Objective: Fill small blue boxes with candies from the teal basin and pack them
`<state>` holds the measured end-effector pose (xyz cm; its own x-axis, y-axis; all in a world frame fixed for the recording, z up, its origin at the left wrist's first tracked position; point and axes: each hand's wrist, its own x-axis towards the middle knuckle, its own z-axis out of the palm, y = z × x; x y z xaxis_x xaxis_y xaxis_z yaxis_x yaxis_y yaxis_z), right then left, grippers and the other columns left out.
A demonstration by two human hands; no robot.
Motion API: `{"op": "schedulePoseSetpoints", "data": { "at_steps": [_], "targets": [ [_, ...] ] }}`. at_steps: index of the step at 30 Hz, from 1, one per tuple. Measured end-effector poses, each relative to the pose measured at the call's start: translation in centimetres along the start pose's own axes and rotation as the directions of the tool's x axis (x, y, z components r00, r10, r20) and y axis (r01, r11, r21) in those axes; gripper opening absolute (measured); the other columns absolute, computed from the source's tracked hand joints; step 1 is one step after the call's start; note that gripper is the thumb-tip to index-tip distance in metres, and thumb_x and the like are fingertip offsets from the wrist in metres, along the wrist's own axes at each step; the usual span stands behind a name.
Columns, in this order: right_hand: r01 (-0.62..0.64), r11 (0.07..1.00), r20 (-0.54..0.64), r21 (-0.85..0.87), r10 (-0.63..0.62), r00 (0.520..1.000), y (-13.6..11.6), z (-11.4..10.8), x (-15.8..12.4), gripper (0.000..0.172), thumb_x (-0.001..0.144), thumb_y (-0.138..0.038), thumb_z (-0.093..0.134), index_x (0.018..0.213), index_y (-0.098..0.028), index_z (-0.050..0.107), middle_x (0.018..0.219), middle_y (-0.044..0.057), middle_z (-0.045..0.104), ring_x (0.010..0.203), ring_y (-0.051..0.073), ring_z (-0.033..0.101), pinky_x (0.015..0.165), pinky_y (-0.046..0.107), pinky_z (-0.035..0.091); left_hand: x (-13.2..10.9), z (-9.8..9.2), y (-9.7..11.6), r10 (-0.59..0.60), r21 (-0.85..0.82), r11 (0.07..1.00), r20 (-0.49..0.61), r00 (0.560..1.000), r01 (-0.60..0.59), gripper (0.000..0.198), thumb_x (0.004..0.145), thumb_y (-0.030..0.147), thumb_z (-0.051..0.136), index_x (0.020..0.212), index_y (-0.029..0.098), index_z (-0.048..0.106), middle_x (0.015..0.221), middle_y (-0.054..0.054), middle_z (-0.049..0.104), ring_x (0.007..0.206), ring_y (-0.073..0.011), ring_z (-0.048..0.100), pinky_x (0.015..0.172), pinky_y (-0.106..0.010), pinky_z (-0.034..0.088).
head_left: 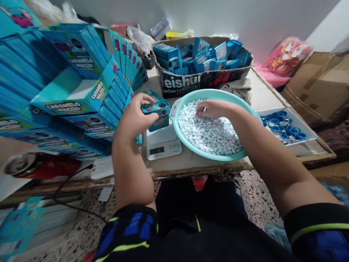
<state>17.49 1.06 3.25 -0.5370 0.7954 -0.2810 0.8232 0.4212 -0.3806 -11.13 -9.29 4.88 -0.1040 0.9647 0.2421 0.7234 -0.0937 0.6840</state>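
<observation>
My left hand (135, 118) is clamped on a small blue Caramelo Macizo box (155, 114), right over the white kitchen scale (163, 145). If my fingers slip, the box could drop. My right hand (214, 109) rests on the white candies (209, 133) in the teal basin (174, 123). I cannot tell if it pinches any. A bump could spill them.

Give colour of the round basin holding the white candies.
The basin is pale turquoise, plain with no pattern; the head view shows it best.
</observation>
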Motion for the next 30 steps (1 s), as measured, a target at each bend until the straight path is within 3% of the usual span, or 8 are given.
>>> {"op": "schedulePoseSetpoints", "data": {
  "at_steps": [3,6,8,10,14,21,25,30],
  "targets": [
    [-0.006,1.000,0.008,-0.011,0.006,1.000,-0.1,-0.1,-0.1,0.022,0.091,-0.025,0.068,0.111,-0.026,0.077,0.117,0.005,0.074,0.093,0.025,0.067,0.075,0.034,0.048,0.2,-0.5,-0.7,-0.095,0.078,0.993,0.164,0.982,0.083,0.037,0.066,0.024,0.075,0.102,0.026,0.068,0.119,-0.010,0.072,0.097,-0.0330,0.069,0.081,-0.047,0.058],
    [-0.004,1.000,0.007,-0.030,0.005,1.000,-0.2,-0.1,-0.2,0.023,0.091,-0.024,0.066,0.112,-0.026,0.077,0.117,0.004,0.074,0.095,0.024,0.067,0.075,0.033,0.049,0.0,-0.4,-0.5,-0.047,0.055,0.998,0.209,0.977,0.036,0.038,0.069,0.029,0.077,0.105,0.027,0.066,0.124,-0.008,0.071,0.111,-0.0352,0.068,0.091,-0.049,0.058],
    [-0.002,0.999,0.006,-0.036,0.003,1.000,-0.2,-0.1,-0.1,0.023,0.092,-0.025,0.065,0.112,-0.026,0.077,0.117,0.004,0.074,0.095,0.024,0.067,0.075,0.033,0.049,-0.3,-0.1,-0.1,0.044,-0.006,0.999,0.114,0.993,-0.043,0.033,0.073,0.030,0.077,0.102,0.027,0.062,0.125,-0.006,0.071,0.120,-0.0329,0.065,0.101,-0.049,0.055],
    [0.002,0.999,0.006,-0.035,-0.001,1.000,-0.1,-0.1,-0.1,0.021,0.093,-0.027,0.066,0.111,-0.026,0.077,0.116,0.004,0.074,0.095,0.024,0.067,0.076,0.033,0.049,-0.5,0.1,0.3,0.136,-0.074,0.987,-0.070,0.988,-0.141,0.024,0.078,0.027,0.075,0.097,0.026,0.059,0.122,-0.003,0.071,0.121,-0.0273,0.065,0.108,-0.047,0.051],
    [-0.001,1.000,0.003,-0.016,0.001,1.000,-0.1,-0.1,-0.2,0.022,0.093,-0.038,0.069,0.111,-0.027,0.077,0.115,0.005,0.074,0.095,0.024,0.067,0.077,0.034,0.049,-0.4,0.5,0.3,0.184,-0.101,0.967,-0.348,0.919,-0.232,0.011,0.086,0.022,0.067,0.091,0.022,0.057,0.107,0.001,0.072,0.111,-0.0193,0.069,0.104,-0.041,0.053],
    [0.004,1.000,0.029,0.005,-0.004,1.000,-0.5,-0.4,-0.7,0.029,0.090,-0.049,0.075,0.107,-0.025,0.077,0.114,0.005,0.074,0.094,0.023,0.067,0.075,0.033,0.048,-0.2,0.7,-0.3,0.164,0.002,0.983,-0.457,0.874,-0.183,0.011,0.085,0.033,0.069,0.094,0.030,0.063,0.105,-0.001,0.068,0.116,-0.0271,0.066,0.100,-0.046,0.053],
    [-0.014,1.000,0.031,-0.018,0.015,0.999,-0.4,-0.3,-0.6,0.033,0.084,-0.048,0.081,0.109,-0.026,0.077,0.115,0.005,0.074,0.094,0.024,0.067,0.076,0.034,0.048,-0.6,0.7,0.4,0.212,0.050,0.975,-0.529,0.822,-0.218,0.009,0.092,0.033,0.063,0.093,0.026,0.060,0.095,-0.001,0.065,0.106,-0.0219,0.065,0.103,-0.043,0.050],
    [0.012,0.999,0.021,-0.044,-0.011,1.000,0.0,-0.2,-0.2,0.030,0.085,-0.044,0.081,0.109,-0.026,0.078,0.112,0.005,0.074,0.091,0.023,0.066,0.074,0.033,0.049,-0.6,0.7,0.7,0.275,0.116,0.961,-0.523,0.807,-0.253,0.007,0.093,0.026,0.063,0.090,0.023,0.057,0.092,-0.001,0.064,0.094,-0.0186,0.063,0.096,-0.039,0.051]
  ]
}}
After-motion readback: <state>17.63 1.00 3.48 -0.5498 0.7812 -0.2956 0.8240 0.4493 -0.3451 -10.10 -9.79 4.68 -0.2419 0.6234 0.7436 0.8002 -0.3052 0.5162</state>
